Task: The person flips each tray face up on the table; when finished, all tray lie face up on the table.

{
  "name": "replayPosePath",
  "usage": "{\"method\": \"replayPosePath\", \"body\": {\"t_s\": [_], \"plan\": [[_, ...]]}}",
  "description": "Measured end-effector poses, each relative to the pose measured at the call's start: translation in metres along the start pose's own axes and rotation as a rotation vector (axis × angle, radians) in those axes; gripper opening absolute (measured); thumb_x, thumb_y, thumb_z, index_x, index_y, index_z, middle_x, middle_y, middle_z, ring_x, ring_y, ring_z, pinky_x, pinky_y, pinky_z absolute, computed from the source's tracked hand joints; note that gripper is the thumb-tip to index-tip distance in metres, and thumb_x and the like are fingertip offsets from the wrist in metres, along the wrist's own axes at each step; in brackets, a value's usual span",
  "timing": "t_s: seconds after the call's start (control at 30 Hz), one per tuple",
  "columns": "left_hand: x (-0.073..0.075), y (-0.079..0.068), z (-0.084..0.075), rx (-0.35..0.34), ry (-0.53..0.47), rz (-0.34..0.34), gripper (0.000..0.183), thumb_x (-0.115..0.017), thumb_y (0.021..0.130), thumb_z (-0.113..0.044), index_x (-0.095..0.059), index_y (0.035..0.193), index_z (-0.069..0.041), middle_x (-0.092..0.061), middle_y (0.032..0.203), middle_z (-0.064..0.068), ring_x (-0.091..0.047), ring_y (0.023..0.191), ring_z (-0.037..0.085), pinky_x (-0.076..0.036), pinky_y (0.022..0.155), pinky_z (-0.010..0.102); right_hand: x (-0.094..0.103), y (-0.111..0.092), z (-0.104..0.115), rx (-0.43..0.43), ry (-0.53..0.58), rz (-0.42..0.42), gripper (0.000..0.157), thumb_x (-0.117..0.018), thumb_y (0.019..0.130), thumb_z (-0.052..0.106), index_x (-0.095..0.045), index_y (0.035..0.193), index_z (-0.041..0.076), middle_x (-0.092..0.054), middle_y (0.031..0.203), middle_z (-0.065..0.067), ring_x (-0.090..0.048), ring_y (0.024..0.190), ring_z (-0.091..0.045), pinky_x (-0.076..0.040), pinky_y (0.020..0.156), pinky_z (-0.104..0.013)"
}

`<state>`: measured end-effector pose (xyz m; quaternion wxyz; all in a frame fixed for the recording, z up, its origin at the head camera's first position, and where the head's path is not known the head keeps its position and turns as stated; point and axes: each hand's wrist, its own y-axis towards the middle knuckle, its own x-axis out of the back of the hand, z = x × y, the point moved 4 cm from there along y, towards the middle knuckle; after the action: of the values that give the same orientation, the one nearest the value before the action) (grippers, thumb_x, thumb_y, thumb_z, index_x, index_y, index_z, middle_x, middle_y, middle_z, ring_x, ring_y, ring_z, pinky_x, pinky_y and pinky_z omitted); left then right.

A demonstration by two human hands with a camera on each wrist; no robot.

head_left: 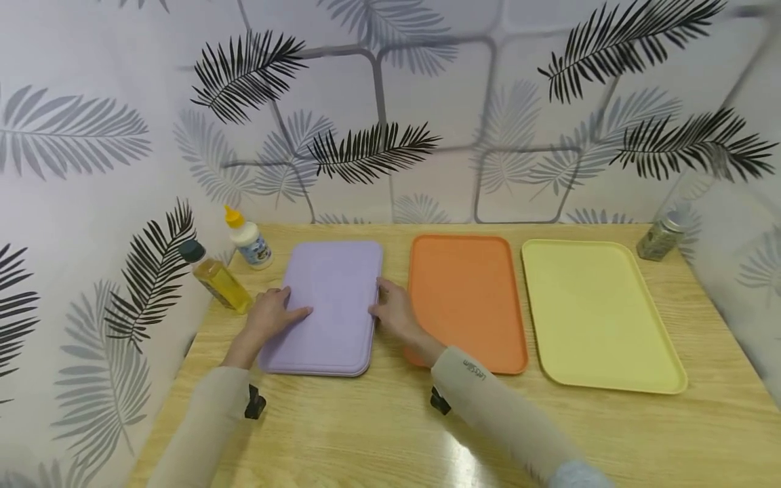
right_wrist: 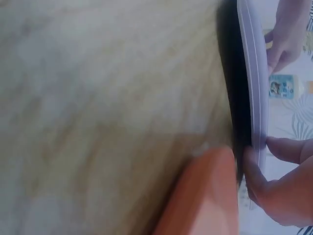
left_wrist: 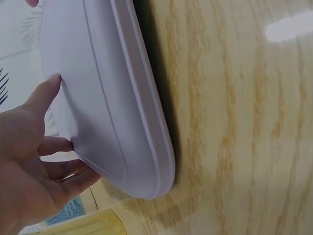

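Note:
A light purple tray [head_left: 334, 298], its raised panel facing up and its rim showing layered lines, is at the left of the table. My left hand [head_left: 270, 314] grips its left edge, thumb laid over the top and fingers at the side. In the left wrist view the fingertips [left_wrist: 78, 176] curl at the edge of the purple tray [left_wrist: 105, 98]. My right hand [head_left: 396, 312] pinches the right edge. The right wrist view shows that hand [right_wrist: 286, 183] with digits above and below the rim [right_wrist: 255, 88], over a dark shadow gap.
An orange tray [head_left: 464, 298] lies just right of the purple one, partly under my right forearm. Farther right is a yellow tray [head_left: 601, 312]. A glue bottle [head_left: 251, 240] and a bottle of yellow liquid [head_left: 221, 281] stand at left; a small jar [head_left: 662, 237] stands back right.

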<state>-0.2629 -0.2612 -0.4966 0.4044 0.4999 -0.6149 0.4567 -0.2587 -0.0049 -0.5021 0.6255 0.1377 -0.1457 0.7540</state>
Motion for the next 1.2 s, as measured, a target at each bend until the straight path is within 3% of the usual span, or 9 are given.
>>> {"method": "replayPosePath", "body": {"t_s": [0.07,0.23,0.4,0.77,1.03,1.2], "plan": [[-0.001,0.001,-0.002,-0.013,-0.025,-0.004,0.078,-0.061,0.091,-0.047,-0.042,0.137,0.014,-0.046,0.132,0.037,-0.044,0.12,0.053,-0.036,0.102,0.057,0.005,0.002,0.0,-0.008,0.004,0.001,0.06,-0.068,0.083,-0.005,-0.045,0.139,-0.006,-0.053,0.133,-0.024,-0.055,0.12,-0.032,-0.051,0.092,-0.035],[-0.005,0.002,-0.003,-0.036,-0.089,-0.009,0.076,-0.063,0.091,-0.041,-0.041,0.136,0.015,-0.042,0.136,0.038,-0.039,0.124,0.054,-0.03,0.107,0.058,0.014,0.007,0.001,-0.057,0.106,0.011,0.061,-0.068,0.083,-0.008,-0.045,0.139,-0.006,-0.063,0.11,-0.025,-0.066,0.096,-0.036,-0.058,0.076,-0.038],[-0.008,-0.001,-0.002,-0.051,-0.132,-0.007,0.075,-0.064,0.091,-0.039,-0.04,0.138,0.014,-0.036,0.14,0.038,-0.034,0.128,0.055,-0.027,0.109,0.058,0.019,0.008,0.003,-0.117,0.208,0.035,0.063,-0.067,0.084,-0.009,-0.042,0.142,-0.005,-0.059,0.094,-0.019,-0.068,0.076,-0.043,-0.058,0.067,-0.046],[-0.008,-0.025,-0.011,-0.096,-0.161,0.035,0.075,-0.066,0.09,-0.041,-0.042,0.139,0.01,-0.026,0.148,0.035,-0.03,0.132,0.053,-0.026,0.108,0.059,0.025,0.008,0.005,-0.159,0.274,0.075,0.063,-0.065,0.086,-0.009,-0.041,0.143,-0.002,-0.051,0.092,-0.011,-0.068,0.081,-0.04,-0.057,0.073,-0.048],[-0.012,-0.05,-0.017,-0.141,-0.174,0.027,0.076,-0.07,0.087,-0.04,-0.042,0.14,0.008,-0.025,0.147,0.037,-0.03,0.13,0.057,-0.028,0.106,0.062,0.03,0.007,0.006,-0.182,0.274,0.066,0.063,-0.065,0.085,-0.009,-0.042,0.143,0.0,-0.052,0.094,-0.013,-0.067,0.077,-0.034,-0.056,0.075,-0.05],[-0.013,-0.066,-0.023,-0.156,-0.198,0.036,0.079,-0.07,0.086,-0.041,-0.042,0.14,0.008,-0.025,0.147,0.037,-0.03,0.13,0.056,-0.029,0.106,0.062,0.035,0.008,0.008,-0.19,0.262,0.046,0.062,-0.066,0.086,-0.008,-0.044,0.143,0.002,-0.054,0.099,-0.017,-0.066,0.083,-0.041,-0.056,0.074,-0.049]]}}
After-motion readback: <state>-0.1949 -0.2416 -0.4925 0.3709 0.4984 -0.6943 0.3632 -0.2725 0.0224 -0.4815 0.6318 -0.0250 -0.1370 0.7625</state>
